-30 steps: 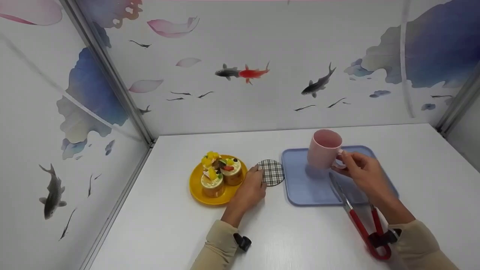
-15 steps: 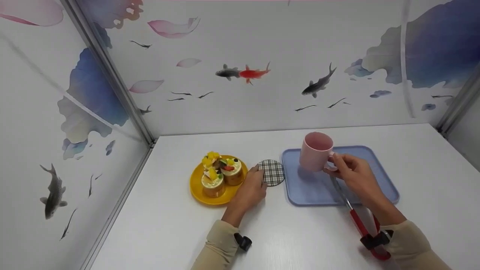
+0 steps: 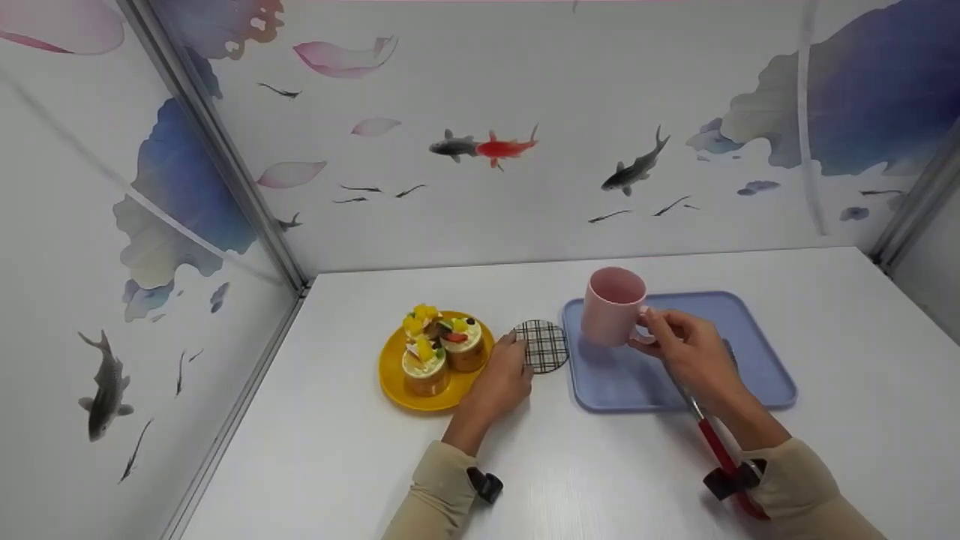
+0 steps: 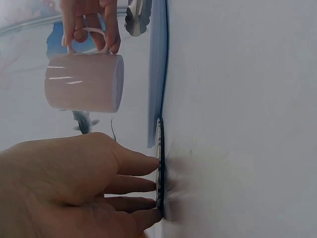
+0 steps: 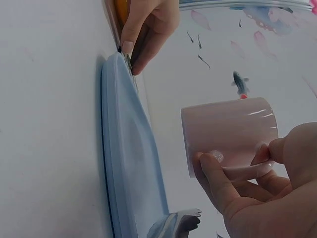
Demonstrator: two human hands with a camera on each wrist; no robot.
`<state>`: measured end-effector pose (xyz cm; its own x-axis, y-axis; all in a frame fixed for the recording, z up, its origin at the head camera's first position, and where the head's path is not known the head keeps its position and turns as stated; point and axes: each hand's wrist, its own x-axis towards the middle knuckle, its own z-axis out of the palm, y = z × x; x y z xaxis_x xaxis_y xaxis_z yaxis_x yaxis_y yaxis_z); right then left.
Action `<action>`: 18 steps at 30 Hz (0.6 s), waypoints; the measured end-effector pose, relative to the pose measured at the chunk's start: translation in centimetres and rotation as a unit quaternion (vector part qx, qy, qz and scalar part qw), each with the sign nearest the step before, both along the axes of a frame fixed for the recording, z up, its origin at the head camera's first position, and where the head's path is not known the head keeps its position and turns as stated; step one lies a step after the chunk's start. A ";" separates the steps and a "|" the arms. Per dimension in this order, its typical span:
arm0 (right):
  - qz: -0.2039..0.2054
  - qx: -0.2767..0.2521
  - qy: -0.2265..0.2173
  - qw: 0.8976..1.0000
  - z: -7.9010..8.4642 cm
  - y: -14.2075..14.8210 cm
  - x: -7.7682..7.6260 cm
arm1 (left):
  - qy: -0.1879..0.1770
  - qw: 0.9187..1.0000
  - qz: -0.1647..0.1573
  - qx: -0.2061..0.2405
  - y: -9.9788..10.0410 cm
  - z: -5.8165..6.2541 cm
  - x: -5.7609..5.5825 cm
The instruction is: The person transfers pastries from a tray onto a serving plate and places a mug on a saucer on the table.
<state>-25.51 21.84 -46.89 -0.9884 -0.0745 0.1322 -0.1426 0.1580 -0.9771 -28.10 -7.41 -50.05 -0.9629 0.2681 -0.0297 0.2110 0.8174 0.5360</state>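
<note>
The right hand (image 3: 694, 356) grips a pink mug (image 3: 613, 307) by its handle, thumb and fingers closed around it. In the right wrist view the mug (image 5: 230, 131) hangs above the blue tray (image 3: 757, 352), at its left side. The left hand (image 3: 499, 379) has its thumb and fingertips at the left edge of a round plaid coaster (image 3: 546, 346), which lies flat on the table. In the left wrist view the fingertips meet the rim of the coaster (image 4: 159, 148). Metal tongs with red handles (image 3: 718, 446) lie on the tray's front edge, partly hidden under the right arm.
A yellow plate (image 3: 394, 375) with several small fruit-topped cakes (image 3: 426, 364) stands left of the coaster, close beside the left hand. The tray's left edge is next to the coaster. White walls painted with fish border the white table (image 3: 585, 472) at the back and left.
The right hand has carried the mug leftward, and slightly toward the person, over the tray to its left side. The left hand and coaster have stayed in place.
</note>
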 end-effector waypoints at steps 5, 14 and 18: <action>0.003 0.006 -0.010 1.000 0.0 -0.7 -0.1 | 0.006 1.000 -0.004 0.004 -0.1 0.0 0.1; 0.013 0.000 -0.018 1.000 -0.3 -2.2 -0.4 | -0.005 1.000 0.006 0.003 0.0 0.0 0.2; 0.014 -0.009 -0.024 1.000 -0.4 -2.9 -0.5 | -0.012 1.000 0.011 0.003 0.2 0.1 0.2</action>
